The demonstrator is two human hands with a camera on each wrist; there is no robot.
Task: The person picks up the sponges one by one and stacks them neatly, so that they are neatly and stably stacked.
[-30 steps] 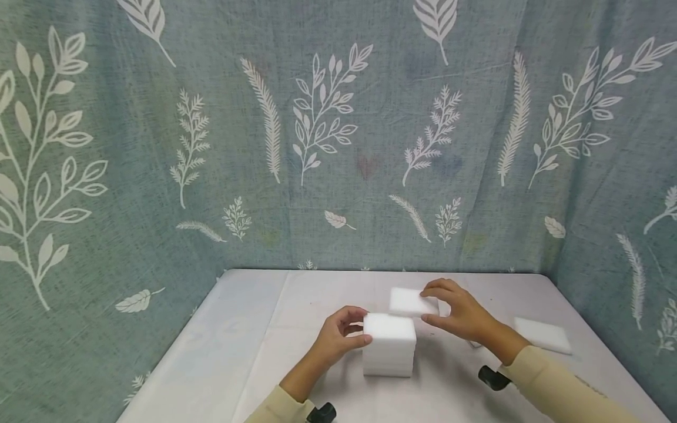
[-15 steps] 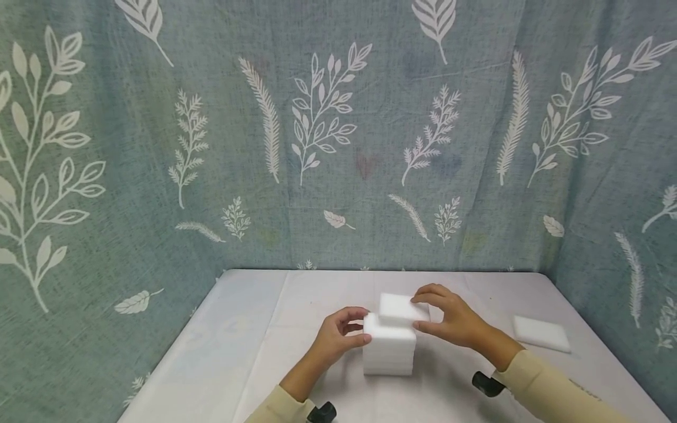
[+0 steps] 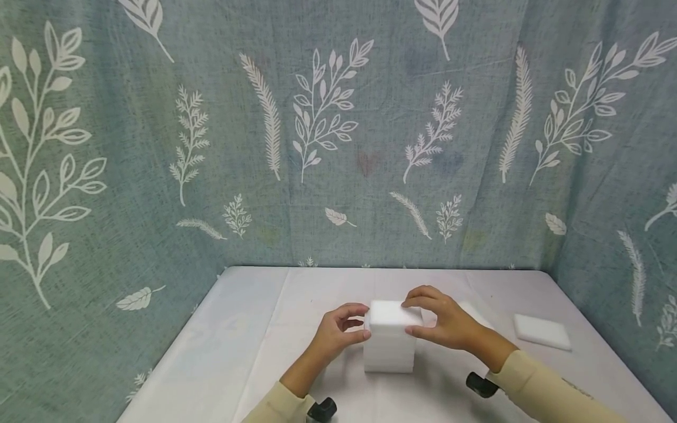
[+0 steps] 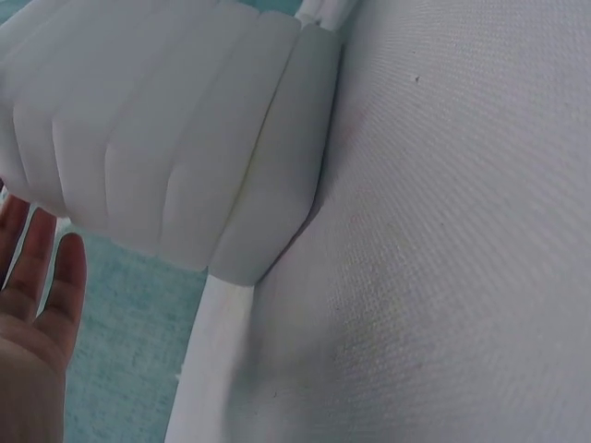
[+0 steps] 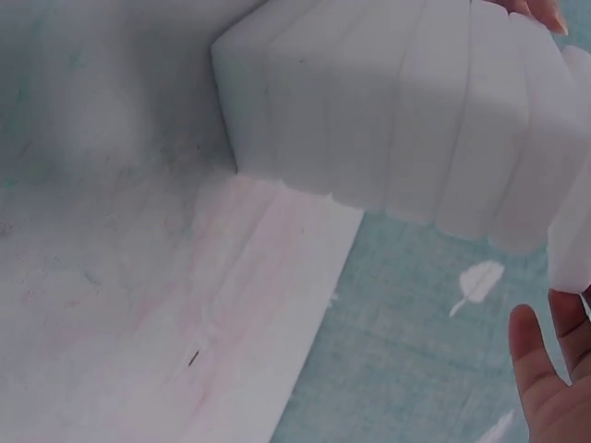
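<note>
White sponge blocks form an upright stack (image 3: pixel 388 355) near the middle of the table; its layers show side-on in the left wrist view. My right hand (image 3: pixel 446 320) pinches the top sponge (image 3: pixel 388 311) by its right end, between thumb and fingers. This sponge lies over the stack, slightly off to the right of the layers below; in the right wrist view the held sponge (image 5: pixel 572 249) shows at the frame's edge. At the stack's left side, my left hand (image 3: pixel 335 335) holds the upper layers, thumb at the front corner, index finger at the back. Its other fingers (image 4: pixel 65 291) look fairly straight.
One loose white sponge (image 3: pixel 542 332) lies flat toward the table's right side. Another white piece (image 3: pixel 476 314) is partly hidden behind my right hand. The white-covered table (image 3: pixel 254 329) ends at a patterned green-blue curtain (image 3: pixel 338 176) at the back and sides.
My right hand has brought its sponge leftward and toward me, from behind and right of the stack to on top of it. The left hand has stayed at the stack's left side.
</note>
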